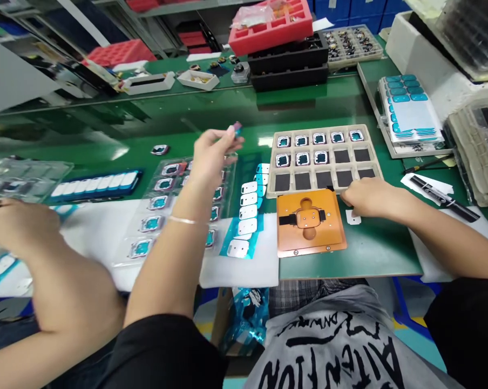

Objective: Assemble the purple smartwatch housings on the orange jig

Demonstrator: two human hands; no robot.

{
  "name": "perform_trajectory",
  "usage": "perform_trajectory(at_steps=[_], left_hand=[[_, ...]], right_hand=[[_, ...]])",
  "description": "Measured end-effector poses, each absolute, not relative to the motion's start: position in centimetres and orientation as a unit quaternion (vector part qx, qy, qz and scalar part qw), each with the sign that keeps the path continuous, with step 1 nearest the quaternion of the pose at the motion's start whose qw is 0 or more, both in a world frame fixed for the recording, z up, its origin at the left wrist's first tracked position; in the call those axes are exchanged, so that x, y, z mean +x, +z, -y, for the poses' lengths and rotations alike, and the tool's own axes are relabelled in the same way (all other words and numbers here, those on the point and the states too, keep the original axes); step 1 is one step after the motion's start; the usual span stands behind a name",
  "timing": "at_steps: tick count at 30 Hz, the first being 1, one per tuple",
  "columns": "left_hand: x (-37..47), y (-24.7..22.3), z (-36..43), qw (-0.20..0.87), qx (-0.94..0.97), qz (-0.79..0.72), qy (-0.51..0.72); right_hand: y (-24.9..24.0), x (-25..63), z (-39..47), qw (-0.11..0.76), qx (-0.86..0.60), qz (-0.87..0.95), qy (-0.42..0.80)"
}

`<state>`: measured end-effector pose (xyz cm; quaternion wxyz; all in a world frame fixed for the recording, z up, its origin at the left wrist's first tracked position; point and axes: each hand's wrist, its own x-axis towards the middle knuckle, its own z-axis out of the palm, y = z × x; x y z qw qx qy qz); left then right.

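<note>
My left hand is raised over the clear plastic tray, its fingers pinched on a small purple and teal piece. My right hand is at the front right corner of the beige compartment tray, fingers curled, beside a small white piece on the green table; whether it grips anything is hidden. Between my hands lies an orange fixture with black clamps. Square metal-framed parts fill several back compartments of the beige tray. White pieces on teal film lie left of the fixture.
A co-worker's hands and forearms are at the left. Stacked black boxes and a red tray stand behind. At right are a tray of teal-backed sheets, a black pen and a white foam box.
</note>
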<state>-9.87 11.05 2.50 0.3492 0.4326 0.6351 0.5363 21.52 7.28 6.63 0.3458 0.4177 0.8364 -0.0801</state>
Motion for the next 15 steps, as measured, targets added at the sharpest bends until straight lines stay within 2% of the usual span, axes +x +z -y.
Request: perform_trajectory(at_steps=[2, 4, 10, 15], left_hand=[[-12.1, 1.8, -14.3, 0.182, 0.453, -0.741, 0.462], [-13.1, 1.0, -16.8, 0.102, 0.468, -0.805, 0.351], [-11.7, 0.6, -19.9, 0.140, 0.486, -0.845, 0.176], [-12.0, 2.3, -14.3, 0.106, 0.641, -0.760, 0.007]], right_hand=[[6.6, 21.5, -7.4, 0.346, 0.406, -0.841, -0.090], [6.5, 21.5, -7.5, 0.337, 0.401, -0.846, -0.102], [6.6, 21.3, -7.3, 0.329, 0.396, -0.847, -0.131], [7.3, 21.7, -7.1, 0.328, 0.399, -0.847, -0.125]])
